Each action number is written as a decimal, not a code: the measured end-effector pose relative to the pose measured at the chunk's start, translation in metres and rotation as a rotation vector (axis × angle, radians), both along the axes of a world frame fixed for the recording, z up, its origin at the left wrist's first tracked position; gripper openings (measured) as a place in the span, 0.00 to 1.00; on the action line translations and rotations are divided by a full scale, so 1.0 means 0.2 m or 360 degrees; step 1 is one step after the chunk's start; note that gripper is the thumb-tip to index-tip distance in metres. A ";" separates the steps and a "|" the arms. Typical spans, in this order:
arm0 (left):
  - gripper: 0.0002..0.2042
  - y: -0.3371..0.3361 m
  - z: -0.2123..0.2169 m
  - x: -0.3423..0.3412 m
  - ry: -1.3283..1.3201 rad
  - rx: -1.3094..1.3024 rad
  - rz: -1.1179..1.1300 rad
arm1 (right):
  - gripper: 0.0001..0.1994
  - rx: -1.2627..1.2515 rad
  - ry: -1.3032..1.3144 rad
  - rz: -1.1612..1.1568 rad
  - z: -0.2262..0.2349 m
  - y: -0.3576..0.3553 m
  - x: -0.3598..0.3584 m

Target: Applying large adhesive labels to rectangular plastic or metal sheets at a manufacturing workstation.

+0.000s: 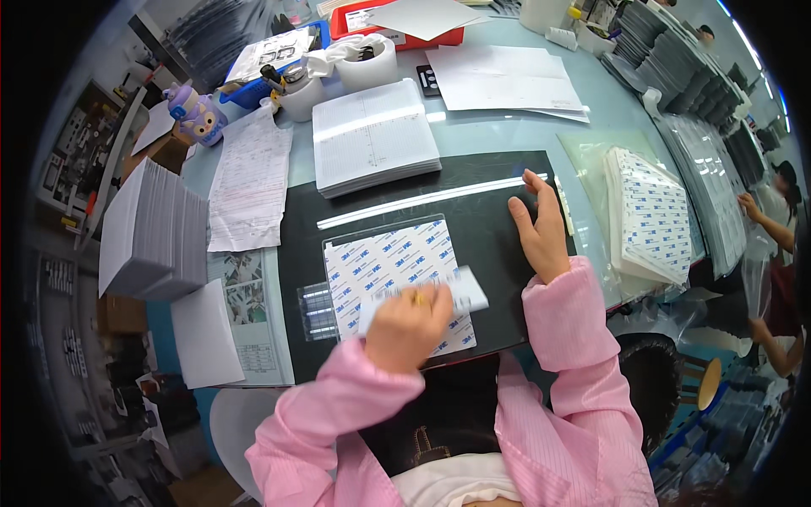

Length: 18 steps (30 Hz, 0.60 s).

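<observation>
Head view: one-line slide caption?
Left hand grips a white card over a printed sheet; right hand open at the black mat's right side.

Ceiling lights (747, 40) shine brightly; fisheye distortion bends the edges.

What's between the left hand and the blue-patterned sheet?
In the head view, a white card gripped by the left hand lies between it and the patterned sheet; whether card and sheet touch is unclear.
</observation>
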<state>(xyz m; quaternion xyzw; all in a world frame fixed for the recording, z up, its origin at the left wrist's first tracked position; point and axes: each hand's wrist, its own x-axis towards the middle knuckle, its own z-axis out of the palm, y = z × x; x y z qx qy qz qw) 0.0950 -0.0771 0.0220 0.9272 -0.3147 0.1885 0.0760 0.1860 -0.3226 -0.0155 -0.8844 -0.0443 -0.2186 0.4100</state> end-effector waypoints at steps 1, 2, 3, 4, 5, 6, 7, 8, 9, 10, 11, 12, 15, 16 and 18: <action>0.07 0.00 -0.03 0.09 -0.0037 0.0009 0.0047 | 0.23 0.0004 0.0004 0.0003 -0.01 0.01 0.01; 0.06 0.00 -0.04 0.19 -0.0035 -0.0007 0.0058 | 0.23 0.0004 0.0000 0.0003 -0.02 0.01 0.01; 0.06 0.00 -0.03 0.27 -0.0035 -0.0018 0.0077 | 0.24 0.0004 -0.0017 0.0010 -0.04 0.01 0.02; 0.06 0.02 -0.06 0.35 -0.0044 -0.0046 0.0071 | 0.24 0.0003 -0.0035 0.0020 -0.05 0.01 0.02; 0.06 0.03 -0.07 0.42 -0.0054 -0.0074 0.0065 | 0.24 0.0007 -0.0044 0.0030 -0.05 0.00 0.03; 0.06 0.03 -0.05 0.46 0.0001 -0.0013 0.0081 | 0.24 0.0029 0.0007 0.0003 -0.06 -0.01 0.03; 0.06 0.04 -0.03 0.44 -0.0002 -0.0009 0.0083 | 0.24 0.0053 0.0060 -0.0022 -0.07 -0.02 0.03; 0.06 0.05 -0.01 0.42 0.0050 -0.0061 0.0063 | 0.24 0.0059 0.0058 -0.0018 -0.08 -0.03 0.03; 0.06 0.05 0.00 0.40 0.0104 -0.0115 0.0042 | 0.25 0.0095 0.0052 -0.0007 -0.09 -0.05 0.04; 0.06 0.04 0.00 0.32 0.0081 -0.0086 -0.0051 | 0.25 0.0129 0.0059 -0.0012 -0.10 -0.05 0.03; 0.04 0.02 -0.01 0.25 -0.0011 -0.0110 -0.0204 | 0.25 0.0130 0.0075 -0.0023 -0.11 -0.06 0.03; 0.06 0.02 0.01 0.16 0.0084 -0.0061 -0.0219 | 0.24 0.0127 0.0081 -0.0034 -0.08 -0.05 0.03; 0.07 0.06 0.09 -0.09 0.0242 0.0047 -0.0393 | 0.24 0.0083 0.0082 -0.0035 -0.06 -0.04 0.04; 0.07 0.08 0.10 -0.16 0.0304 0.0052 -0.0480 | 0.24 0.0070 0.0073 -0.0049 -0.07 -0.04 0.05; 0.07 0.13 0.12 -0.26 0.0370 0.0076 -0.0674 | 0.24 0.0054 0.0063 -0.0061 -0.08 -0.04 0.05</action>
